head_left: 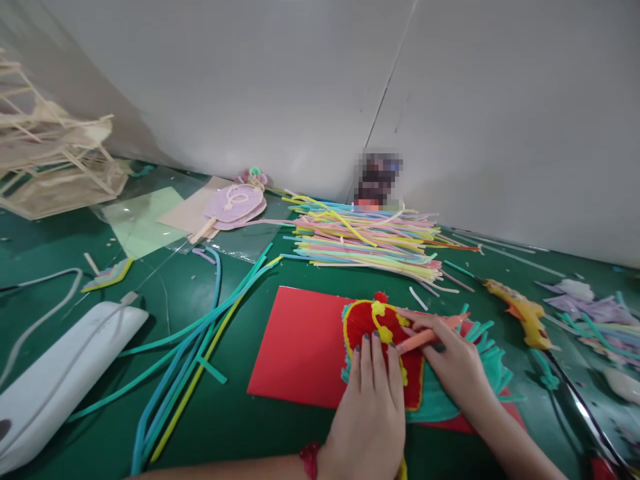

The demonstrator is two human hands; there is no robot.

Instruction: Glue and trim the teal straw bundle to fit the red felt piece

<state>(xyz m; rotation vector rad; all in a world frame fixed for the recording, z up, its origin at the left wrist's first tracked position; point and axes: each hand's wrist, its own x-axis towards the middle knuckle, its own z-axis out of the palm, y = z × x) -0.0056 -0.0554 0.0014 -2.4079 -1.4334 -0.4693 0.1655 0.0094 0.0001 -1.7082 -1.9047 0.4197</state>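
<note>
My left hand [373, 407] lies flat, fingers stretched out, pressing on a red felt piece [363, 323] edged with yellow cord and teal fringe. A red band sits on that wrist. My right hand [453, 360] is closed round a thin orange stick [425, 339], whose tip rests against the yellow cord [383, 328] on the red piece. Both hands work over a red foam sheet [300, 347] lying on the green table [240, 427].
A pile of pastel strips [365, 240] lies behind. A yellow glue gun [523, 313] is at right, with purple scraps [595, 310] beyond. Long teal, blue and yellow strips [200, 340] run at left, beside a white device [65, 373]. A stick frame [55, 160] stands far left.
</note>
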